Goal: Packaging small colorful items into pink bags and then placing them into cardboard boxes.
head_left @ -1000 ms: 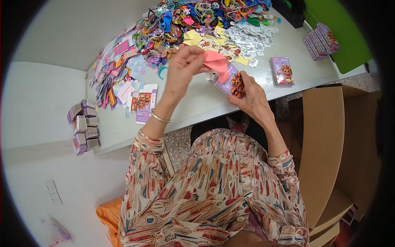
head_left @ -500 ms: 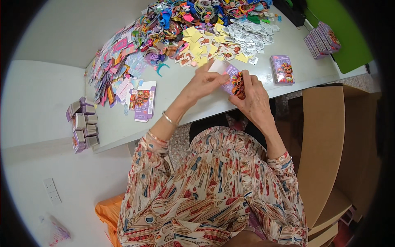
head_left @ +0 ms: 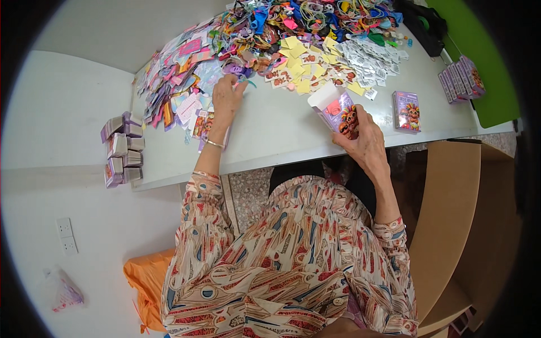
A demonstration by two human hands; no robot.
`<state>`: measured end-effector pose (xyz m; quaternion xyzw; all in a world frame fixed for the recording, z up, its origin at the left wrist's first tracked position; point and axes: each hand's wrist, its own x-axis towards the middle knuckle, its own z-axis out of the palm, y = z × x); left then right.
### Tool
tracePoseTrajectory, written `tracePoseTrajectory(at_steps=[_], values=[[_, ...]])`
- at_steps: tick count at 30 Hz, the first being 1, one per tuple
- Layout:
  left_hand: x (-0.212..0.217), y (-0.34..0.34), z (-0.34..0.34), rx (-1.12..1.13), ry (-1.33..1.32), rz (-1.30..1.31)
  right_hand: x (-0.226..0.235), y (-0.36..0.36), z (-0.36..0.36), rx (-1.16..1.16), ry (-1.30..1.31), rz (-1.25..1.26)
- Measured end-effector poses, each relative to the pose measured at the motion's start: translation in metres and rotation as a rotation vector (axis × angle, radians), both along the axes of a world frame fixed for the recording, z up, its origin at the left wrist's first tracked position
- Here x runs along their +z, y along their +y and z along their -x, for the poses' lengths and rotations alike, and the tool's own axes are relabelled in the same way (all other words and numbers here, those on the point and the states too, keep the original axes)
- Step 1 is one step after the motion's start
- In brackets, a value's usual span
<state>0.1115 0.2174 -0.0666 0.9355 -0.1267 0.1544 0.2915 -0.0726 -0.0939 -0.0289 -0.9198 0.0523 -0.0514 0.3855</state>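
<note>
Right now the small purple box (head_left: 340, 110) is up off the worktop (head_left: 270, 129), its white top flap standing open, and the right hand (head_left: 365, 142) is clasped around its lower end, fingers wrapped on the printed face. The box sits to the right of centre, just above the near edge of the worktop, tilted with its open mouth toward the heap of pieces.

Over on the other side, the left hand (head_left: 226, 97) is stretched out well apart from the box, fingers bent down onto the edge of the pile of coloured cards (head_left: 180, 96), touching a purple curl (head_left: 239, 70) there; whether it actually grips anything I cannot tell. A thin bangle (head_left: 214, 144) rides on that wrist.

Between the two hands lies bare white worktop. Just beyond the box, yellow slips (head_left: 304, 67) and a spread of small white printed sachets (head_left: 366, 56) lie scattered, and behind them a tangle of bright plastic bits (head_left: 293, 17). To the right of the held box a second closed purple box (head_left: 407, 110) lies flat, and farther right a row of boxes (head_left: 461, 78) leans by a green board (head_left: 484, 62). At far left, a stack of flattened boxes (head_left: 121, 149) sits on a lower white surface. A brown carton (head_left: 451, 225) stands beside the person's right arm.
</note>
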Motion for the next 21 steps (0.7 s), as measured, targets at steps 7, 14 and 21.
tracePoseTrajectory(at_steps=[7, 14, 21], values=[[-0.010, -0.003, -0.004, 0.045, -0.217, -0.249, 0.002, 0.012, 0.000, -0.006, -0.027, 0.061], [0.065, -0.100, 0.068, -0.187, -0.101, 0.261, -0.005, 0.017, 0.000, -0.045, -0.055, 0.201], [0.059, -0.140, 0.085, -0.296, -0.373, 0.236, -0.002, 0.024, 0.007, -0.055, -0.035, 0.229]])
